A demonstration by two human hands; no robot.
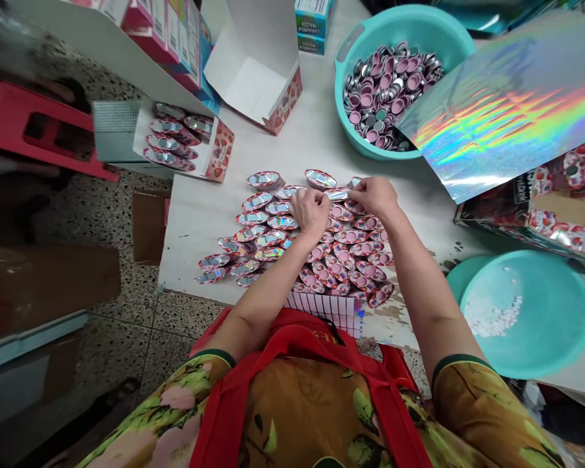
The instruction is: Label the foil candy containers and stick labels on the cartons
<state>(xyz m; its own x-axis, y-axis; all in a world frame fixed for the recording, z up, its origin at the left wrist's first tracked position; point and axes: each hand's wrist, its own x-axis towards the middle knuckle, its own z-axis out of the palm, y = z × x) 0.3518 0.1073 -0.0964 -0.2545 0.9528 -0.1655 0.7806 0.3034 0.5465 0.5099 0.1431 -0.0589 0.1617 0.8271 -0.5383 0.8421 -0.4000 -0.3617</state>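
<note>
Rows of small oval packets with red strawberry print stand upright on the table. Those on the left, such as one packet (283,222), have shiny silver foil tops. On the right, packets (365,248) show a round pink piece in their open tops. My left hand (312,211) is closed, thumb and fingers pinched over the back rows; what they hold, if anything, is hidden. Opposite it, my right hand (374,195) pinches at the right end of a silver foil piece (338,194) on an oval packet between the two hands.
A teal basin (344,97) of pink-and-silver round pieces stands behind, beside a holographic sheet (511,97). Another basin (560,312) with small white bits is at right. An open carton (248,78) and a box of foil-topped packets (219,153) sit left. A red stool (10,123) is on the floor.
</note>
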